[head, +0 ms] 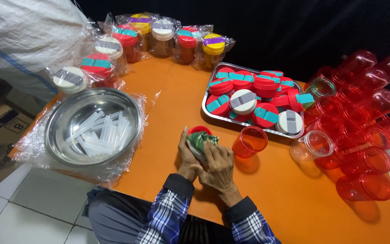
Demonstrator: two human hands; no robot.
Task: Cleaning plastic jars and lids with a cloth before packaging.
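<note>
At the near middle of the orange table (294, 199), both hands close together around a red lid (199, 130) and a green striped cloth (200, 141): left hand (189, 158) underneath, right hand (218, 165) pressing the cloth. Just right stands an open red cup (249, 142). Far left, bagged finished cups (96, 63) line up; the metal tray (209, 115) of loose lids and the heap of empty red cups (362, 131) at right suggest much remains.

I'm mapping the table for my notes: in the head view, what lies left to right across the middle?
Round steel bowl of clear straws → left hand and right hand on a red cup with a cloth → upright red cup → clear cup → pile of red cups.
</note>
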